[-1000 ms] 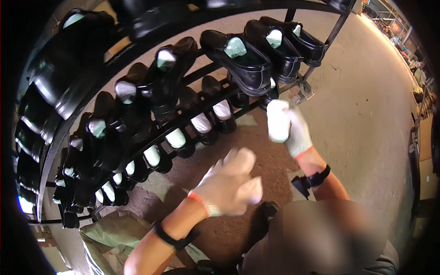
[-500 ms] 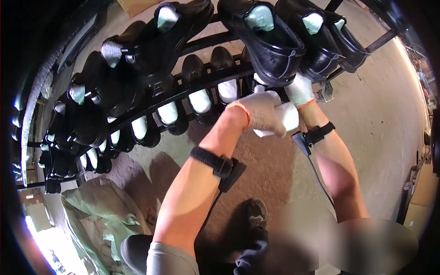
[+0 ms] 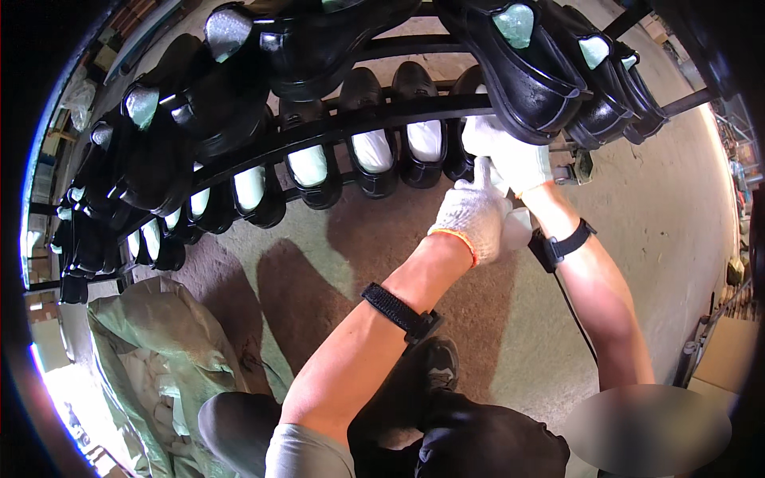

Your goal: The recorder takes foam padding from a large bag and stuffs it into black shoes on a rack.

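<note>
My left hand [image 3: 468, 209], in a white knit glove with an orange cuff, is closed around white wads of stuffing [image 3: 517, 229], with one finger stretched upward. Just above it, my gloved right hand [image 3: 519, 159] reaches under the heel of an upper-row black shoe [image 3: 527, 95]. It is up against a lower-row black shoe [image 3: 458, 159] at the end of the row. Glare and overlap hide the right fingers, so their grip is unclear. Beside that shoe stands another black shoe [image 3: 422, 171] with white stuffing [image 3: 425, 142] in its opening.
A dark metal rack [image 3: 351, 142] with several black stuffed shoes curves across the top and left. At lower left is a large greenish sack [image 3: 171, 319] holding white pieces. Cardboard [image 3: 727, 354] stands at the right edge, and a caster [image 3: 575, 171] is under the rack's right end.
My left hand has moved to the right and turned, its finger now pointing upward next to the right hand. The right hand has come left to the lower shoe. The whole view has shifted.
</note>
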{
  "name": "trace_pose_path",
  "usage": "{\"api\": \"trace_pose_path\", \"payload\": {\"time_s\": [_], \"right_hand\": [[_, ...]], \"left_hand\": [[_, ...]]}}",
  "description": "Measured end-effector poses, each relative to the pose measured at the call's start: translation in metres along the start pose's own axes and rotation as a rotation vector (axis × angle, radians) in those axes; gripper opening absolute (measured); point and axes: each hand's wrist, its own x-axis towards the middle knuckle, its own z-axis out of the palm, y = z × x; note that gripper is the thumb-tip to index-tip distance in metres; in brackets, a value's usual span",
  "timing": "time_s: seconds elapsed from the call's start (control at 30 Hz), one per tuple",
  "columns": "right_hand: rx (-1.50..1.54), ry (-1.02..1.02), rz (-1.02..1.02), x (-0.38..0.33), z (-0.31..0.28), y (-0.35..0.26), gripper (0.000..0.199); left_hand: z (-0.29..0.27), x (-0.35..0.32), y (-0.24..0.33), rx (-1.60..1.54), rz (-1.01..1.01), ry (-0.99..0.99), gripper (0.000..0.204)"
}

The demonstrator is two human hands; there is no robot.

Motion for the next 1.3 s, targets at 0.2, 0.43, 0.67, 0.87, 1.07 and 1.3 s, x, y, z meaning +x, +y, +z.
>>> {"api": "trace_pose_path", "payload": {"time_s": [0.2, 0.43, 0.67, 0.87, 1.07, 1.3], "right_hand": [[-0.089, 0.010, -0.013, -0.009, -0.003, -0.020, 0.042], [-0.111, -0.314, 0.149, 0.000, -0.022, -0.028, 0.039], [-0.083, -0.400, 0.119, 0.004, -0.020, -0.018, 0.041], [-0.145, -0.647, 0.158, 0.026, -0.022, -0.001, 0.048], [-0.400, -0.695, 0.307, 0.037, -0.005, -0.018, 0.032], [-0.118, 0.019, 0.000, -0.018, 0.030, 0.006, 0.023]], "left_hand": [[0.029, -0.001, -0.017, 0.181, 0.250, 0.182, 0.045], [0.028, -0.006, -0.032, 0.065, 0.202, 0.067, 0.043], [0.033, 0.012, -0.050, 0.014, 0.326, 0.097, 0.052], [0.019, 0.016, -0.048, 0.010, 0.265, -0.056, 0.054], [0.020, 0.012, -0.048, 0.037, 0.312, -0.025, 0.054], [0.034, 0.000, -0.036, 0.087, 0.255, -0.027, 0.042]]}}
